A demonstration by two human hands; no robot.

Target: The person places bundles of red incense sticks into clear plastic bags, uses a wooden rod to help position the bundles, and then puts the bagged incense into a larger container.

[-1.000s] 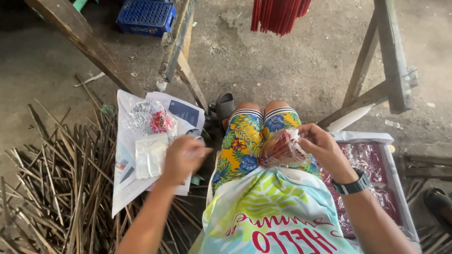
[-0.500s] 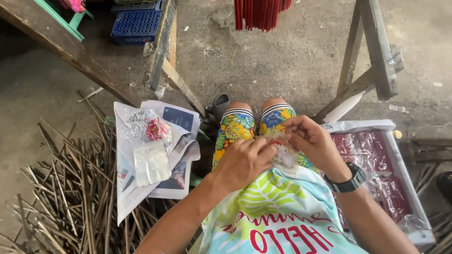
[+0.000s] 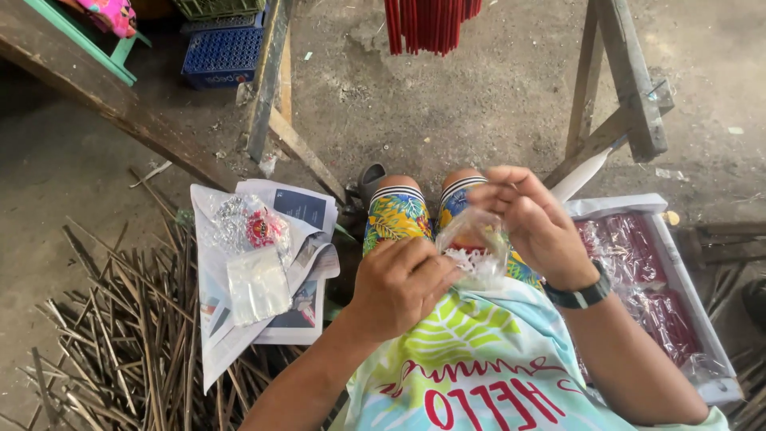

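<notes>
A small clear plastic bag [image 3: 472, 239] is being held over the person's lap, its mouth pulled open. The right hand [image 3: 533, 223] is pinching its upper edge; the left hand [image 3: 399, 279] is gripping its lower side. The bag-opening step seems in hand; next calls for holding the mouth wide. Newspaper [image 3: 239, 319] with more plastic packets [image 3: 257, 283] lies left, a tray [image 3: 678, 271] of wrapped red sticks right.

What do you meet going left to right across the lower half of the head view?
Pile of dark sticks → newspaper with small clear bags → left hand → clear plastic bag → right hand → black wristwatch → white tray of wrapped red bundles.
</notes>
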